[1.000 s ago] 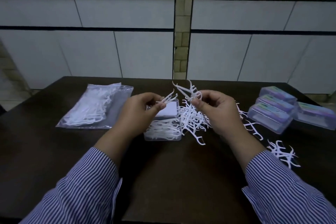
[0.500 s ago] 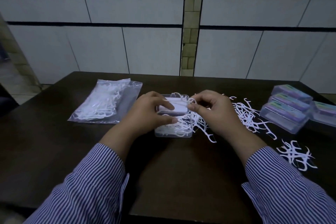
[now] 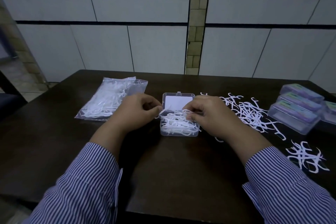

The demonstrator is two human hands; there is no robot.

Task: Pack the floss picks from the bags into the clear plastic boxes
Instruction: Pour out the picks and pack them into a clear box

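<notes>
Two striped sleeves [image 3: 87,183] enter from the near edge of the dark tabletop [image 3: 172,178], and both hands meet over the open clear box [image 3: 179,129], which serves as the landmark. Nearest of the loose items, a small cluster of floss picks [image 3: 307,156] lies well to the right of the box, closer to the tabletop's near edge than the box is. The left hand [image 3: 134,112] sits just left of the box, fingers curled, its fingertips pinching a pick at the box's left rim. The right hand [image 3: 211,116] sits at the box's right side, fingers curled down onto the white picks inside the box [image 3: 174,123]; whether it pinches one or only presses on them cannot be told. The box's lid [image 3: 179,101] stands open on the far side, a white card showing through it. Right of the box, beyond the right hand, a larger scatter of loose picks [image 3: 249,112] spreads across the tabletop. Farther right again, several closed boxes [image 3: 296,114] with purple and green labels sit together. Left of the box and slightly farther back, clear bags [image 3: 112,100] holding more picks lie flat. Behind the tabletop rises a tiled wall [image 3: 138,9].
</notes>
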